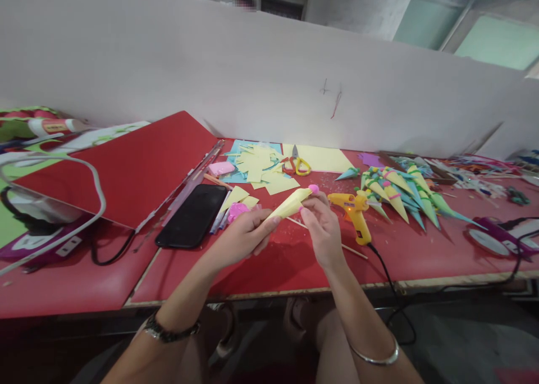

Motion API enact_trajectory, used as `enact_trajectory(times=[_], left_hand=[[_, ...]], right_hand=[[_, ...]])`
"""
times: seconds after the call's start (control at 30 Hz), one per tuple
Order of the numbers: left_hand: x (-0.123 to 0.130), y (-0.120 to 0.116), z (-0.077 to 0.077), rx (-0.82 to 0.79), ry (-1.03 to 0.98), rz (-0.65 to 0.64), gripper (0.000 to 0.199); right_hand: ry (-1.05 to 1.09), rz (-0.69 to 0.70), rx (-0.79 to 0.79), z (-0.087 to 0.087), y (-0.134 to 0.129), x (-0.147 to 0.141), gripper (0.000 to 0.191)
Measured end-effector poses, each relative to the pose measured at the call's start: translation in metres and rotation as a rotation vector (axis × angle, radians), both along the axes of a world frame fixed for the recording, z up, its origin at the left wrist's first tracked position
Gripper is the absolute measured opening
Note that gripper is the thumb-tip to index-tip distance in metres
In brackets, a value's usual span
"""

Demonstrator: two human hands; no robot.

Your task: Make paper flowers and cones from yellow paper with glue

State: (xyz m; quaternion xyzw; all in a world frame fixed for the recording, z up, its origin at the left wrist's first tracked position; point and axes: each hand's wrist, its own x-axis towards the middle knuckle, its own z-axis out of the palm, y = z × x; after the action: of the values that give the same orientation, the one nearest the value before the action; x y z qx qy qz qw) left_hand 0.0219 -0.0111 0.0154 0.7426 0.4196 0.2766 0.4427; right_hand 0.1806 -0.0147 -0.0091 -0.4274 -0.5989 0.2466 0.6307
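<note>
Over the red table, both hands hold one pale yellow paper cone. My left hand pinches its narrow end between thumb and fingers. At the wide end my right hand has its fingers closed on the rim, where pink bits show; whether they are clay or pom-poms I cannot tell. A yellow glue gun with a small lit orange light lies just right of my right hand. Beneath the hands, a thin stick rests on the table. A pink lump sits beside my left hand.
Finished-looking yellow, green and blue cones are heaped at the right. Scissors and cut paper pieces lie at the back. A black phone, a red board and a purple power strip are on the left.
</note>
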Motion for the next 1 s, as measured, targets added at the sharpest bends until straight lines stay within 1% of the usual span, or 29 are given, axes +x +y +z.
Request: enact_trajectory(times=[0.13, 0.3, 0.5, 0.67, 0.87, 1.0], left_hand=[[0.0001, 0.0008, -0.0008, 0.012, -0.003, -0.004, 0.035], [0.0001, 0.0009, 0.0, 0.003, 0.002, -0.013, 0.036], [-0.0007, 0.0029, -0.0016, -0.121, -0.109, -0.058, 0.038], [-0.0018, 0.0046, -0.0044, -0.177, -0.108, -0.087, 0.039], [-0.0052, 0.0068, -0.0048, -0.193, -0.098, -0.115, 0.036], [-0.0054, 0.0066, -0.0046, -0.162, -0.063, -0.089, 0.039]], right_hand=[[0.001, -0.035, -0.001, -0.0012, 0.0008, -0.0009, 0.011], [0.004, -0.031, 0.002, -0.0019, 0.0012, -0.0005, 0.011], [-0.011, -0.007, 0.048, 0.0005, -0.0013, -0.0003, 0.019], [0.005, -0.024, 0.015, -0.0022, 0.0004, -0.002, 0.014], [0.032, 0.023, -0.005, -0.004, 0.0021, -0.0031, 0.014], [0.039, -0.012, 0.011, -0.0004, -0.0001, -0.0033, 0.016]])
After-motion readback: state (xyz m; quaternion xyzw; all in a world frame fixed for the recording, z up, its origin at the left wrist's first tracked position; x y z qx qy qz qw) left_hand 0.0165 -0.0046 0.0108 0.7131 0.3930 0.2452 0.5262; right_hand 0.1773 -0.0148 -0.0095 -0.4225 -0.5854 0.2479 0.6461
